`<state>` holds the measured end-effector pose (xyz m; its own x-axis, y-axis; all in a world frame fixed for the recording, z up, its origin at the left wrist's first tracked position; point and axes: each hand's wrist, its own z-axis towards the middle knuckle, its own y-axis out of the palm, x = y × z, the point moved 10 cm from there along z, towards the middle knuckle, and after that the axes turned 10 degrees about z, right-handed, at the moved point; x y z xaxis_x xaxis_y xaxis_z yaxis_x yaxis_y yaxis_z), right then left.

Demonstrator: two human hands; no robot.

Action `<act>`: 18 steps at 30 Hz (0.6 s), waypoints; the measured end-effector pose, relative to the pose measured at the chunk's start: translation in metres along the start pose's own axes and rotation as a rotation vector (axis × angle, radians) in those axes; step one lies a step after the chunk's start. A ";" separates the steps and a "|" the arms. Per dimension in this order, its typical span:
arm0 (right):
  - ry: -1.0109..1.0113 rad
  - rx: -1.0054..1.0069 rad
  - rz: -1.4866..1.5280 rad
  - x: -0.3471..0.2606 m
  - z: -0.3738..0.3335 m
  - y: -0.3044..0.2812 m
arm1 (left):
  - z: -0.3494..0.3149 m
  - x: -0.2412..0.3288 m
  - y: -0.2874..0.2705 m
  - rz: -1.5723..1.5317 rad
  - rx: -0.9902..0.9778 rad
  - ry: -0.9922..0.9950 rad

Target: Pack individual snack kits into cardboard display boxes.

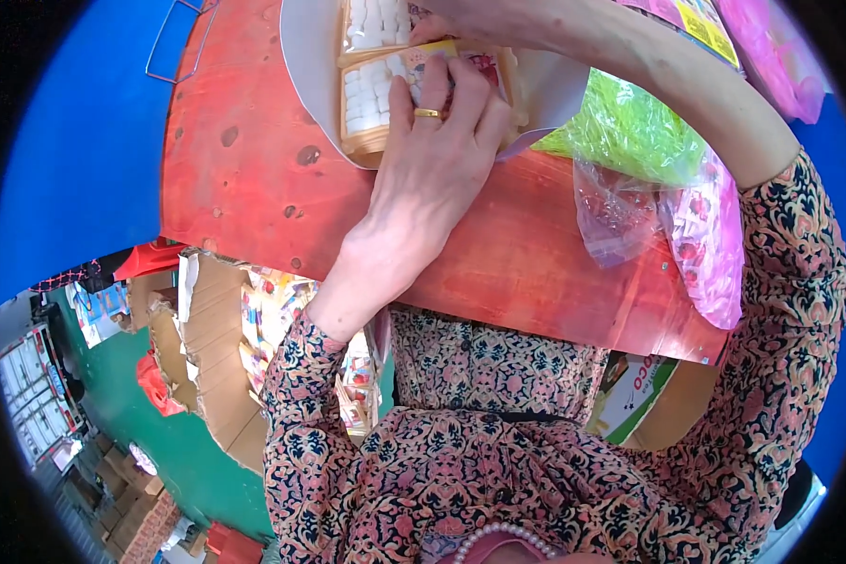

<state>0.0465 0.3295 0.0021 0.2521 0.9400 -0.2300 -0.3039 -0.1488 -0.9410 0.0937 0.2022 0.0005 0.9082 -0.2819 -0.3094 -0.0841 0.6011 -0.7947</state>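
A white, wide-mouthed container (pixel 305 80) stands at the far edge of the view, holding clear-wrapped packets of white pieces in tan trays. My left hand (pixel 442 122), with a gold ring on one finger, reaches into it. Its curled fingers and thumb grip the nearer packet (pixel 367 99), covering part of the packet's yellow and red label. A second packet (pixel 371 26) lies just beyond. My right hand (pixel 484 17) comes across from the right to that farther packet. The top edge of the picture cuts it off, and its fingers are mostly hidden.
The container rests on a red wooden table (pixel 244 179). To its right lie bright green shredded filler (pixel 630 127) in clear plastic and a pink printed bag (pixel 710 244). Below the table's near edge, an open cardboard box (pixel 221 348) holds several small colourful packets.
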 end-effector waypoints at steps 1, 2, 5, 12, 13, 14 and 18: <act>-0.053 0.043 -0.001 -0.005 0.000 -0.002 | -0.001 -0.003 0.000 -0.114 -0.037 0.019; -0.107 0.087 -0.002 -0.010 0.000 -0.005 | 0.000 -0.005 -0.002 -0.228 -0.075 0.036; -0.084 0.089 -0.004 -0.007 -0.001 -0.006 | 0.012 -0.012 -0.011 -0.512 -0.133 -0.019; -0.052 0.072 -0.044 -0.012 0.003 -0.016 | 0.020 -0.021 -0.003 -0.814 -0.141 -0.119; -0.149 -0.042 -0.330 -0.022 0.002 -0.009 | 0.020 -0.025 -0.003 -0.808 -0.144 -0.112; -0.245 -0.157 -0.617 -0.034 -0.003 -0.003 | 0.021 -0.027 -0.002 -0.802 -0.146 -0.106; -0.483 -0.010 -1.493 -0.058 -0.030 -0.010 | 0.022 -0.033 -0.006 -0.834 0.087 -0.052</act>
<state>0.0624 0.2675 0.0169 0.0007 0.2393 0.9710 -0.0513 0.9697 -0.2389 0.0730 0.2240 0.0273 0.6765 -0.6260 0.3879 0.6533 0.2672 -0.7084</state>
